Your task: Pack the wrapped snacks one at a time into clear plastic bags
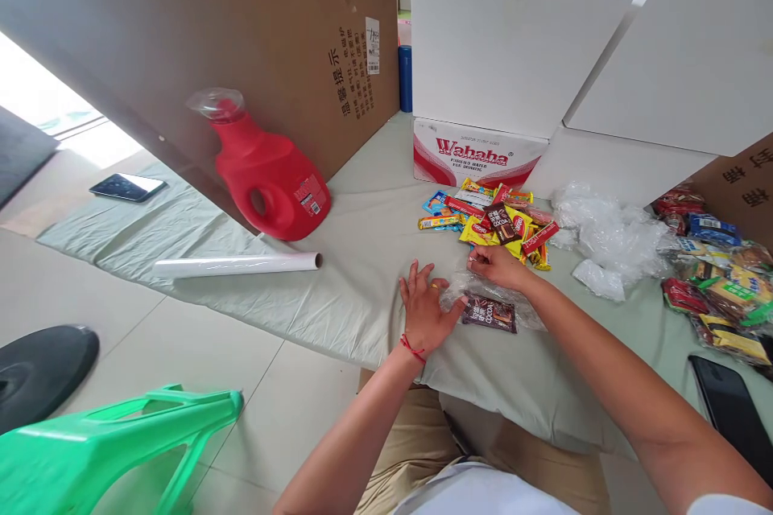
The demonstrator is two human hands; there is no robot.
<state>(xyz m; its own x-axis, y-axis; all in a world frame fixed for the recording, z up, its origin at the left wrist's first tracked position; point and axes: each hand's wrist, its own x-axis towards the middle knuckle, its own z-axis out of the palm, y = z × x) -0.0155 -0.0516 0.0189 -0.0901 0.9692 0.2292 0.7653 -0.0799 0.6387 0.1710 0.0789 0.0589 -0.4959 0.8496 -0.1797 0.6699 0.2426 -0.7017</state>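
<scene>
A dark brown snack packet marked COCOA lies on the cloth close in front of me, with clear plastic film spread around it. My left hand rests beside the packet, fingers spread and thumb near its left end. With fingers pinched together, my right hand grips the film's far edge. Just beyond is a pile of small colourful snack packets, topped by another brown COCOA packet.
A red jug and a white roll are on the left. Crumpled clear plastic, bagged snacks and a black phone lie right. A Wahaha carton and a large cardboard panel stand behind.
</scene>
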